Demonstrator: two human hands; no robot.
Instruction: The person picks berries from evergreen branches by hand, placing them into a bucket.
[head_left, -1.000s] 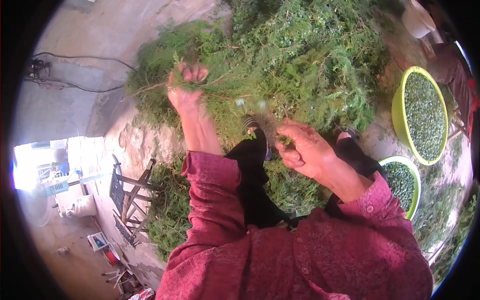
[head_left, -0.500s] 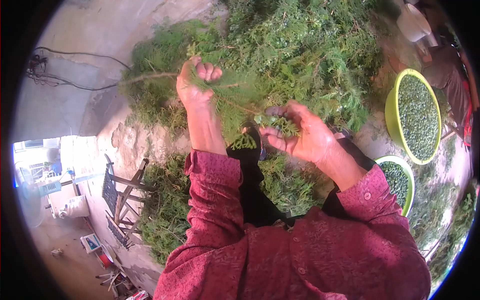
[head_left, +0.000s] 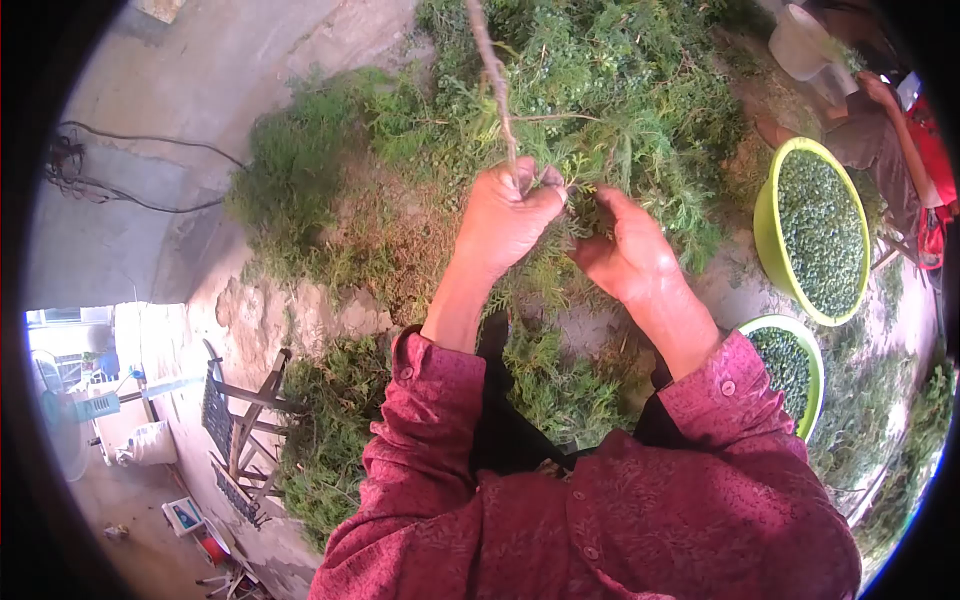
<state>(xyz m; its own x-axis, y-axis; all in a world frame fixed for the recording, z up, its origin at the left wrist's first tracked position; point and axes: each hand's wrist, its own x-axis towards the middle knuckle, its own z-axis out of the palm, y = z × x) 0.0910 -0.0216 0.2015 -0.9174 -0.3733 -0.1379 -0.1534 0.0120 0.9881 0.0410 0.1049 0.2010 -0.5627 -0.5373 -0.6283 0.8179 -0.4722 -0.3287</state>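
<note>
My left hand [head_left: 510, 215] is closed round a bare, brown evergreen branch [head_left: 495, 85], which rises from the fist toward the top of the view. Green scale-leaved twigs stick out of that fist on its right side. Close by on the right is my right hand [head_left: 635, 250], its thumb and fingers curved and apart, with the fingertips beside the leafy twigs. I see nothing held in it. Behind both hands lies a large heap of cut evergreen branches [head_left: 640, 100] bearing small pale green cones.
Two green-rimmed basins, a larger one [head_left: 765, 230] and a smaller one [head_left: 815, 385], hold many small green cones at right. Another person's arm [head_left: 910, 150] shows beyond, near a white bucket [head_left: 798, 42]. A wooden chair [head_left: 245, 410] lies at left; cables [head_left: 150, 200] cross the floor.
My left hand has moved right, toward my right hand, and the branch now points upward instead of left. My right hand's fingers have left the leafy sprig. The other person's arm has come into view.
</note>
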